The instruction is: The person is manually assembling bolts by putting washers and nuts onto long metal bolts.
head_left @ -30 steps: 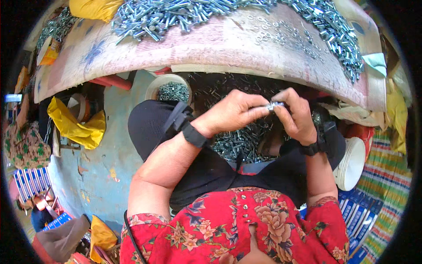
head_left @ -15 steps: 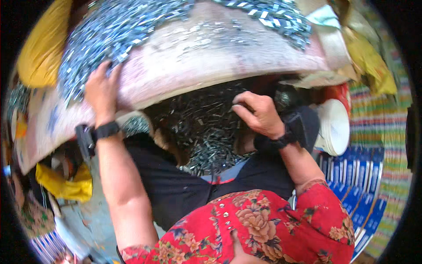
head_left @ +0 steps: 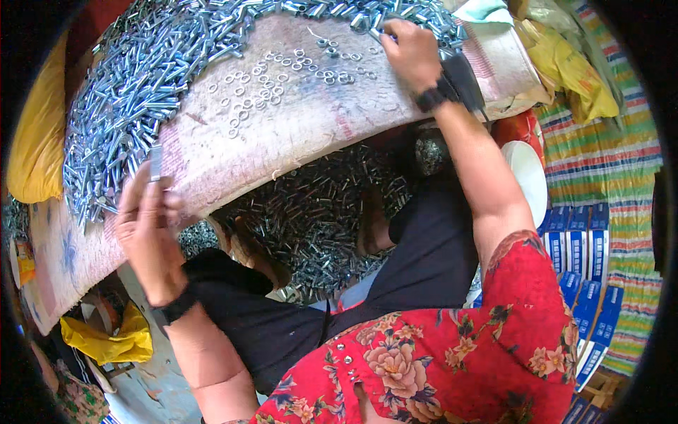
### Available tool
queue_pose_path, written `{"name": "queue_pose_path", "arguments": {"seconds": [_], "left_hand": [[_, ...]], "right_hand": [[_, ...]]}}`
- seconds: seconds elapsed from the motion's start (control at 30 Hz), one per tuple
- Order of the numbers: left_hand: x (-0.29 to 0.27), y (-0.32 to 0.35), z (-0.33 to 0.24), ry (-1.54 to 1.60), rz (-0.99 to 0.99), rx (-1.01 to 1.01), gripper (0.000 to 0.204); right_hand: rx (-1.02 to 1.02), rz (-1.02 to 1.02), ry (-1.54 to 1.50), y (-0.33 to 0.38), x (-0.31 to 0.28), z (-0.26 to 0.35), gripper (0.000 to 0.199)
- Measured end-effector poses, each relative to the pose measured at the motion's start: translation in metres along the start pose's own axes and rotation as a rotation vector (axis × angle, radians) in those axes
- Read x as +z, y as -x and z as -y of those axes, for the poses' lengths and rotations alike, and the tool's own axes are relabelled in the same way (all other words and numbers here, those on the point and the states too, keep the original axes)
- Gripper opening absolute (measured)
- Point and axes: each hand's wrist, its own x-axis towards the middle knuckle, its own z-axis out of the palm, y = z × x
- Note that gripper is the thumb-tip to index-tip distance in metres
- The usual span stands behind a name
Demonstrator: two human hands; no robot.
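My left hand (head_left: 150, 230) is at the left part of the padded work surface (head_left: 219, 169), its fingers closed round a small shiny metal cylinder (head_left: 156, 164) that sticks up past the fingertips. Beside it spreads a big heap of silvery metal bolt-like pieces (head_left: 134, 106). Over at the far right, my right hand (head_left: 413, 56) reaches to the heap's edge with thumb and fingers drawn together; what they hold, if anything, is too small to make out. Several loose washers (head_left: 265, 88) lie scattered between the hands.
Below the surface's edge, a dark pile of metal pieces (head_left: 311, 219) lies between my legs. A white bucket (head_left: 525, 180) and blue-and-white boxes (head_left: 575, 247) are on the right. Yellow bags (head_left: 39, 134) hang at the left, with a yellow sack (head_left: 575, 71) at the right.
My right hand has moved from above the lower pile up to the far right of the surface. My left hand has drawn back from the heap and now holds a metal cylinder.
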Motion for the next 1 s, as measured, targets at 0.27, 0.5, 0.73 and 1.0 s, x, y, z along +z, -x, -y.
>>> {"name": "queue_pose_path", "arguments": {"seconds": [0.27,0.5,0.73,1.0], "left_hand": [[0.044,0.021,0.010,0.102,0.337,-0.199,0.024],[0.057,0.028,0.021,0.142,0.473,-0.245,0.023],[0.064,0.037,0.023,0.163,0.506,-0.202,0.023],[0.064,0.038,0.021,0.140,0.503,-0.183,0.022]], "right_hand": [[-0.004,0.235,-0.033,-0.019,0.022,-0.002,0.027],[0.370,0.474,-1.535,0.049,-0.055,0.101,0.029],[0.424,0.361,-1.816,0.076,-0.056,0.134,0.023],[0.311,0.304,-1.746,0.078,-0.057,0.145,0.021]]}}
